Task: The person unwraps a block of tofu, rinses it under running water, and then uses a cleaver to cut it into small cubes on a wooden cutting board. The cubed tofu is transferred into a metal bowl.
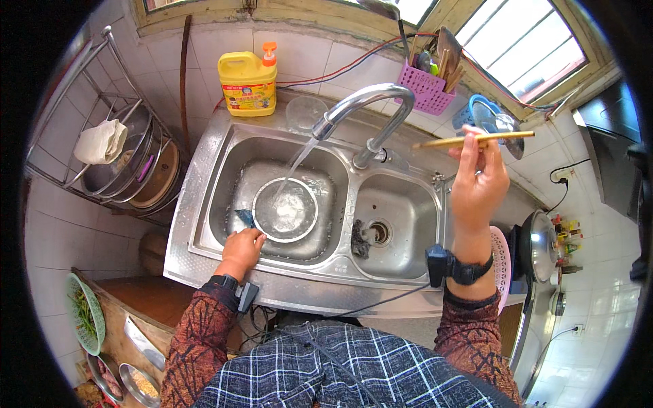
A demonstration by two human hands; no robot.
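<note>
Water runs from the chrome faucet (367, 109) into a round metal bowl (285, 210) in the left basin (224, 178) of a steel sink. My left hand (242, 250) is at the bowl's lower left rim, fingers at the edge; whether it grips is unclear. A dark blue cloth or pad (245, 218) lies beside the bowl. My right hand (479, 178) is raised over the sink's right end, its fingers closed on wooden chopsticks (510, 135). A dark scrubber or rag (360, 239) lies near the drain in the right basin (408, 245).
Behind the sink stand a yellow detergent jug (247, 84) and a clear bowl (306, 113). A purple utensil basket (426, 89) hangs on the wall. A pink colander (500, 265) and lidded wok (541, 247) are at right, a pot rack (109, 86) and cleaver (144, 342) at left.
</note>
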